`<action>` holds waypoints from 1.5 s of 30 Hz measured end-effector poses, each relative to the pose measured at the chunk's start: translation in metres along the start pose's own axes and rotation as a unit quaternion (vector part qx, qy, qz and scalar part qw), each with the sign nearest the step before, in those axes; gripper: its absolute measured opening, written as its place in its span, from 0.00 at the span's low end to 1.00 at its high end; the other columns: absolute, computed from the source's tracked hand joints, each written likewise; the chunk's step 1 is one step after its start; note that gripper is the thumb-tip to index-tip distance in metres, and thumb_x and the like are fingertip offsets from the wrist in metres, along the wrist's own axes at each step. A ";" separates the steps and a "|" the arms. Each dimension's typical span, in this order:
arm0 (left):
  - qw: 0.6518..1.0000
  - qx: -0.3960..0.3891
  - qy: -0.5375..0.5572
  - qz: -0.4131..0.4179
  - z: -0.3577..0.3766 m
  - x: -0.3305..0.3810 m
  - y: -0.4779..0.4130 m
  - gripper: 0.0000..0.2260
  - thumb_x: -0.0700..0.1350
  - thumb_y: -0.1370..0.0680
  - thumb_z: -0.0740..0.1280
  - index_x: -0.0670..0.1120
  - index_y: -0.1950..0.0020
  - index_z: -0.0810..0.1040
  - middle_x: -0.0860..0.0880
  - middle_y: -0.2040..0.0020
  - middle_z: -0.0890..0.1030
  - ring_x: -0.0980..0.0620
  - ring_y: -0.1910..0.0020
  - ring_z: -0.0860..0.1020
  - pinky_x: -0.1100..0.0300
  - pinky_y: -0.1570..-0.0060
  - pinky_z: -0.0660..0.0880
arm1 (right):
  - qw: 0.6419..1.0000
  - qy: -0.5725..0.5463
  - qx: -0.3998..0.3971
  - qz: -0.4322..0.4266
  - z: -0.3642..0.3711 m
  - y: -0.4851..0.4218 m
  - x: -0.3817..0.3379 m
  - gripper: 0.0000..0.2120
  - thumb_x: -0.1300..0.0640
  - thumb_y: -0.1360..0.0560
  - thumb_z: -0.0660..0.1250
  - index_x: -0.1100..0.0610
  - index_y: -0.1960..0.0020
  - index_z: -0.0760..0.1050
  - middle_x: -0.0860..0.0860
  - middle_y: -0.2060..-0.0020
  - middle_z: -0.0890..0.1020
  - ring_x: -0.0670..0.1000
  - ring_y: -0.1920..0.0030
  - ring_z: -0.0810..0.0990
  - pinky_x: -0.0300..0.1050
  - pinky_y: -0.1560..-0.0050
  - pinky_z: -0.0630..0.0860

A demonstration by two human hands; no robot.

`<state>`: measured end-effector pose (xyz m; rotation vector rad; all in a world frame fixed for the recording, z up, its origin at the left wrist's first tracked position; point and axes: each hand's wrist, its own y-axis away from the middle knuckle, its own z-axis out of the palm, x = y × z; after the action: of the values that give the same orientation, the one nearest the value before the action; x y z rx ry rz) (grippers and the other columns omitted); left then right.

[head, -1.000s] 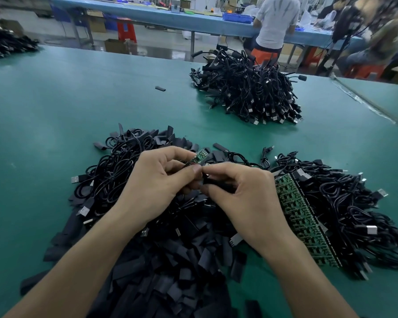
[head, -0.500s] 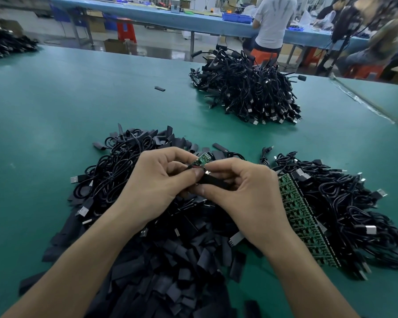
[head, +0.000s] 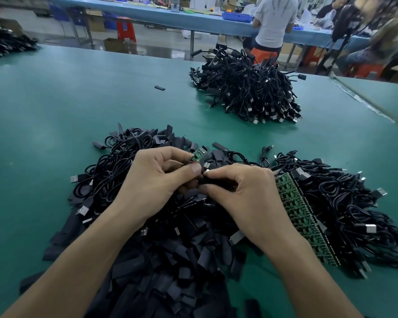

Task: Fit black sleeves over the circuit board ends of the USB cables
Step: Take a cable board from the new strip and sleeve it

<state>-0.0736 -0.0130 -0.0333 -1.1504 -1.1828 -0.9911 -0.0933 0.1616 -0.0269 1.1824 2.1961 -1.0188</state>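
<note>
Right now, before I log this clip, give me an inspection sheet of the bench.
Surface: green table mat; one stray sleeve lies apart.
Job's things: circuit board bare, no sleeve on it yet; row of boards at right.
Clutter: sleeve heap under the forearms.
Hands: left hand pinches the circuit board at its base; right hand pinches what looks like a black sleeve.
Cables: left tangle, right tangle, far pile.
Surroundings: person at a blue bench; red stool.
</note>
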 end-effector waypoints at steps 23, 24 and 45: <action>0.987 0.117 -0.086 0.067 -0.005 0.000 -0.003 0.12 0.41 0.23 0.71 0.60 0.53 0.83 0.48 0.60 0.85 0.61 0.74 0.72 0.70 0.71 0.71 | 0.958 0.214 -0.188 0.027 0.018 0.010 0.002 0.06 0.52 0.26 0.70 0.45 0.49 0.80 0.44 0.48 0.73 0.49 0.44 0.67 0.45 0.42 0.66; 0.987 0.116 -0.085 0.064 -0.005 0.001 -0.003 0.11 0.42 0.23 0.72 0.60 0.53 0.83 0.48 0.60 0.85 0.61 0.74 0.72 0.70 0.71 0.71 | 0.959 0.206 -0.190 0.031 0.017 0.009 0.002 0.05 0.52 0.26 0.69 0.45 0.51 0.80 0.44 0.48 0.74 0.49 0.44 0.68 0.45 0.41 0.66; 0.996 -0.015 -0.062 0.062 -0.003 -0.001 -0.001 0.05 0.49 0.29 0.74 0.57 0.55 0.85 0.46 0.67 0.83 0.58 0.74 0.76 0.69 0.74 0.70 | 0.987 -0.148 0.001 0.056 0.003 -0.001 -0.006 0.09 0.57 0.30 0.77 0.49 0.50 0.83 0.43 0.62 0.85 0.43 0.61 0.83 0.45 0.56 0.80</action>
<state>-0.0744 -0.0161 -0.0339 -1.3083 -1.1831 -0.8560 -0.0911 0.1558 -0.0241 1.0657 1.8780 -1.0741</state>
